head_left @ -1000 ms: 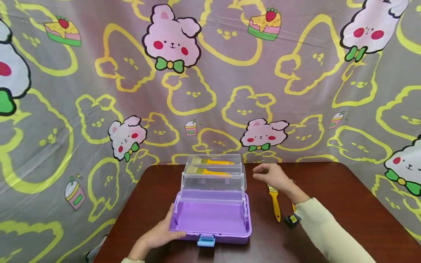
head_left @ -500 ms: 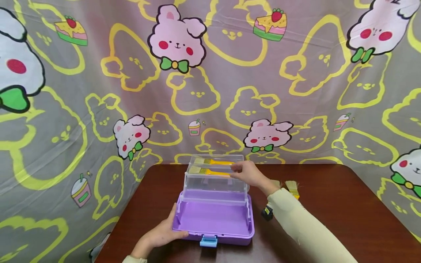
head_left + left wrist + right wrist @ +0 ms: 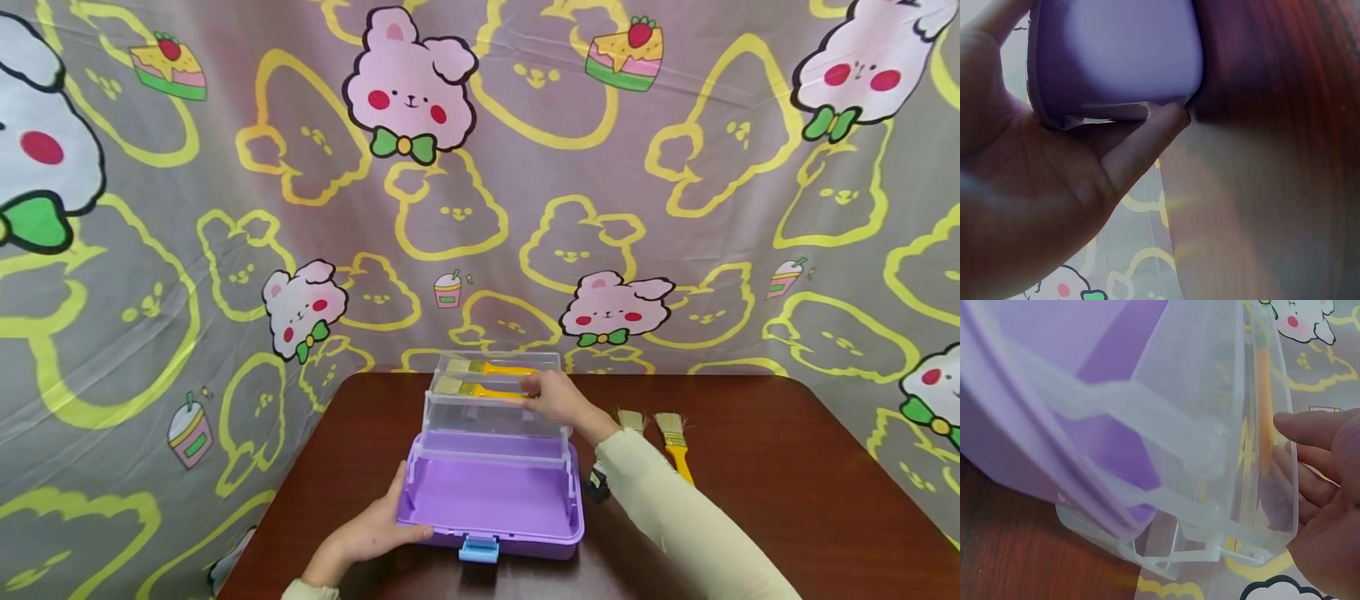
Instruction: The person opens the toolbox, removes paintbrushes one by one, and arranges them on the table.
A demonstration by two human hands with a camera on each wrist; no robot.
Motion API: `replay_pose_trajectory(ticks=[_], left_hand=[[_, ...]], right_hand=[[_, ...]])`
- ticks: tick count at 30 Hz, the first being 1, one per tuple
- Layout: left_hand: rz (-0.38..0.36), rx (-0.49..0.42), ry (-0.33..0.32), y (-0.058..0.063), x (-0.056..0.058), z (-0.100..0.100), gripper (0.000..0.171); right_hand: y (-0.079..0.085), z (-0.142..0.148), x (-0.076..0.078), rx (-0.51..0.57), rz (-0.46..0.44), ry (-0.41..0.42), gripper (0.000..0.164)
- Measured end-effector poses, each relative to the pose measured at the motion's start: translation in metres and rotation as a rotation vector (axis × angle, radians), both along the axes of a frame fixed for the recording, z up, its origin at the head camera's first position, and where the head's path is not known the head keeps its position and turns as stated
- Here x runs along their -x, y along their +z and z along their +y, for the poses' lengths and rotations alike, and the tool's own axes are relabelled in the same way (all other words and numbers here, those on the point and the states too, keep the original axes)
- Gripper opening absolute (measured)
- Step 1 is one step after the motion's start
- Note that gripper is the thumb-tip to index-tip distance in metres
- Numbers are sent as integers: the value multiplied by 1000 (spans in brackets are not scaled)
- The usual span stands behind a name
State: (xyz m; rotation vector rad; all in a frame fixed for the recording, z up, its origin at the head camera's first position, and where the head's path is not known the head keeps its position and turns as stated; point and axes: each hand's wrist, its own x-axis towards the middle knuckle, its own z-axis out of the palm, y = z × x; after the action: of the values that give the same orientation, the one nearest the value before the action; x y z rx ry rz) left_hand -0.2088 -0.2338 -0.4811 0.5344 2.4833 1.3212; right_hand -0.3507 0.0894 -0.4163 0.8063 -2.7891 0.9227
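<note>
A purple toolbox with a light blue latch stands unfolded on the table. My left hand grips its front left corner, thumb over the rim and fingers along the side wall. Clear tiered trays rise at its back. Two paintbrushes with yellow handles, an upper one and a lower one, lie in the top trays, bristles to the left. My right hand holds the right end of the upper clear tray, thumb beside an orange-yellow handle, other fingers behind the clear wall.
Two more paintbrushes lie right of the toolbox: one in plain sight, the other mostly behind my right sleeve. The brown table meets a cartoon-printed curtain at its back edge.
My right hand has moved left from above the loose brushes to the right end of the upper trays. My left hand keeps its hold on the toolbox corner. The view has shifted slightly.
</note>
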Motion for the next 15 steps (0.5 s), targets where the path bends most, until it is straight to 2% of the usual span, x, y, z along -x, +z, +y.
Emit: replay_pose_trajectory(ticks=[7,15], left_hand=[[12,-4,7,4,0,2,114],[-12,-7,2,5,-2,5,114]], right_hand=[[5,-3,-1,138,-123,-10,34],[4,-3,0,257,-156,-59,34]])
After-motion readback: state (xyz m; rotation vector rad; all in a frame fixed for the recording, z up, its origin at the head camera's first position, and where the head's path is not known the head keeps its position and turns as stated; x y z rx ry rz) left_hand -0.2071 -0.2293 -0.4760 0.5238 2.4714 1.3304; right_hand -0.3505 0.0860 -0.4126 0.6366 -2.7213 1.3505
